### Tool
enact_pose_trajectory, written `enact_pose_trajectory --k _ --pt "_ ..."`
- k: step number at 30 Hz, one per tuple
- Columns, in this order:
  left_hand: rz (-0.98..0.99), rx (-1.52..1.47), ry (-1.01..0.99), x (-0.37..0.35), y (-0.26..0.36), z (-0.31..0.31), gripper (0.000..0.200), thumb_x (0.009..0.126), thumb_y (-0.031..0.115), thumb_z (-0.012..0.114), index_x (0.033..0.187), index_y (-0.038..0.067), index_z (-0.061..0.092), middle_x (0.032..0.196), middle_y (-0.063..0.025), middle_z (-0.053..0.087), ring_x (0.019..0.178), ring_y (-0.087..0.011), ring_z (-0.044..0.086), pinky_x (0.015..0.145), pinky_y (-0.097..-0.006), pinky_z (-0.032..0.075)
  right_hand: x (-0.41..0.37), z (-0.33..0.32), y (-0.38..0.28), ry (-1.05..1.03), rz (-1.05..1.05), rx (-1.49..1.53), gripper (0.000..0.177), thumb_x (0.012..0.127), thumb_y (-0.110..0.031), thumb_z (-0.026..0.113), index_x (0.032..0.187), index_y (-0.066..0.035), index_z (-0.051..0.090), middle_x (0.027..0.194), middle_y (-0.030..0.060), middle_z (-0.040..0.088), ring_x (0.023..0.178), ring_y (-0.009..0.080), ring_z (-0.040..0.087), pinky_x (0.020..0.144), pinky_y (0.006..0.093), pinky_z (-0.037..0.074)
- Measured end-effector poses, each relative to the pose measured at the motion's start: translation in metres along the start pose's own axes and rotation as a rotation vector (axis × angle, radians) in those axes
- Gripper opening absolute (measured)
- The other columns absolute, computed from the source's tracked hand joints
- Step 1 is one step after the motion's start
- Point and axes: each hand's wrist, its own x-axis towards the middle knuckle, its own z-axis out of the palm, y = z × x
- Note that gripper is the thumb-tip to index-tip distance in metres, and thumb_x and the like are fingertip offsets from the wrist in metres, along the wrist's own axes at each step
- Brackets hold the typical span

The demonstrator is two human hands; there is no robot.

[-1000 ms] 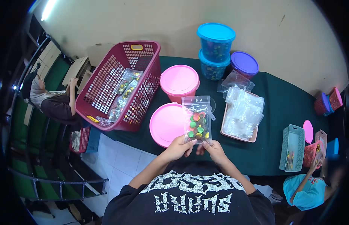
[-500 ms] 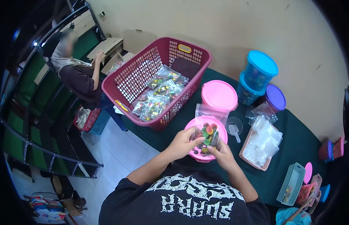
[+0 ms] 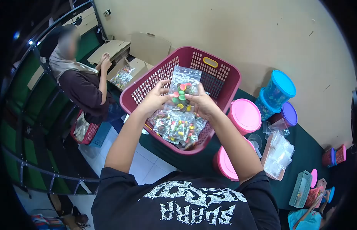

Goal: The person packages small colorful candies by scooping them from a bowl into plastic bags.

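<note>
Between my two hands is a clear zip bag [image 3: 183, 78] of small round pieces in red, green, yellow and brown. My left hand [image 3: 152, 101] grips its left side, thumb over the front. At its right side, my right hand [image 3: 203, 104] pinches the bag with thumb and fingers. Both hands are over a large maroon laundry basket [image 3: 233, 86] with yellow-edged handles. Several similar filled bags [image 3: 176, 127] lie in the basket below my hands.
On the dark green table stand a pink-lidded tub [image 3: 244, 115], a pink tub [image 3: 225, 163] partly behind my right arm, stacked blue tubs [image 3: 279, 90] and a tray of clear bags [image 3: 278, 155]. One person [image 3: 80, 84] stands left by a cardboard box [image 3: 138, 69]; another [image 3: 305, 218] is lower right.
My hands have moved left and up from over the pink tub to over the basket, carrying the filled bag. The view has shifted too.
</note>
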Motion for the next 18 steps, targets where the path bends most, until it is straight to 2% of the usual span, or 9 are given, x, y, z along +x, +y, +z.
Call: enact_pose_trajectory --k 4,6,9,11,13,14,15,17,18 --pt "-0.118 -0.064 -0.062 0.021 -0.019 -0.045 0.063 0.096 0.031 0.05 0.148 0.014 0.019 0.132 -0.0177 0.048 0.099 -0.0279 0.064 0.069 -0.0389 0.057 0.046 -0.001 0.029 -0.038 0.095 0.053 0.068 0.097 -0.036 0.05 0.146 -0.016 0.008 0.139 0.0151 0.04 0.118 0.0351 0.052 0.083 0.056 0.052" --pt "-0.136 -0.15 -0.079 0.027 -0.034 -0.056 0.062 0.099 0.045 0.038 0.149 0.015 0.018 0.139 -0.0163 0.042 0.105 -0.0303 0.061 0.078 -0.044 0.055 0.058 0.0 0.037 -0.228 0.182 0.202 0.073 0.095 -0.06 0.028 0.149 -0.018 0.002 0.146 0.0143 0.033 0.126 0.0375 0.045 0.092 0.0625 0.044" --pt "-0.142 -0.299 -0.132 0.031 -0.049 -0.063 0.067 0.098 0.052 0.032 0.15 0.015 0.011 0.147 -0.0185 0.032 0.115 -0.0335 0.055 0.089 -0.0493 0.05 0.064 0.005 0.041 -0.137 0.163 0.094 0.08 0.092 -0.068 0.017 0.15 -0.019 -0.003 0.151 0.0133 0.027 0.131 0.0392 0.038 0.098 0.0637 0.037" --pt "-0.194 -0.301 -0.16 0.033 -0.052 -0.068 0.071 0.096 0.058 0.03 0.151 0.018 0.007 0.154 -0.0166 0.018 0.13 -0.0394 0.04 0.099 -0.059 0.038 0.066 0.004 0.039 -0.054 0.216 0.164 0.078 0.091 -0.068 0.017 0.15 -0.019 0.009 0.15 0.0098 0.029 0.134 0.0353 0.036 0.101 0.0599 0.036" --pt "-0.15 -0.274 0.009 0.03 -0.05 -0.067 0.069 0.097 0.057 0.027 0.151 0.023 0.001 0.157 -0.0135 0.004 0.141 -0.0407 0.016 0.101 -0.0677 0.025 0.071 -0.009 0.045 -0.019 0.218 -0.058 0.089 0.087 -0.075 0.017 0.15 -0.019 -0.008 0.156 0.0137 0.011 0.142 0.0372 0.016 0.108 0.0621 0.018" --pt "-0.125 -0.142 0.155 0.034 -0.06 -0.07 0.071 0.094 0.064 0.027 0.151 0.029 0.003 0.158 -0.0076 -0.001 0.143 -0.0408 0.001 0.104 -0.0699 0.006 0.086 -0.035 0.066 0.327 0.243 -0.517 0.082 0.089 -0.072 0.021 0.151 -0.018 0.012 0.152 0.0135 0.024 0.137 0.0353 0.031 0.102 0.0579 0.035" --pt "0.004 -0.08 0.213 0.039 -0.077 -0.08 0.072 0.093 0.065 0.028 0.151 0.03 0.004 0.158 -0.0081 -0.001 0.143 -0.0407 0.003 0.105 -0.0687 0.009 0.094 -0.053 0.075 0.338 0.242 -0.509 0.082 0.089 -0.072 0.021 0.151 -0.018 0.012 0.152 0.0135 0.024 0.137 0.0353 0.031 0.102 0.0579 0.035" --pt "0.025 -0.148 0.31 0.038 -0.068 -0.08 0.072 0.093 0.064 0.03 0.151 0.028 0.007 0.158 -0.0089 -0.001 0.143 -0.0404 0.003 0.106 -0.0659 0.007 0.099 -0.078 0.081 0.239 0.199 -0.244 0.101 0.08 -0.083 0.025 0.15 -0.019 -0.008 0.157 0.013 0.005 0.145 0.0314 0.002 0.111 0.0588 0.012" --pt "0.029 -0.136 0.294 0.038 -0.069 -0.082 0.069 0.095 0.06 0.03 0.151 0.026 0.01 0.158 -0.0101 0.0 0.144 -0.0373 0.003 0.108 -0.0623 0.005 0.072 -0.034 0.045 0.314 0.225 -0.115 0.089 0.087 -0.074 0.025 0.15 -0.012 0.014 0.152 0.016 0.023 0.138 0.0336 0.028 0.111 0.0546 0.021"
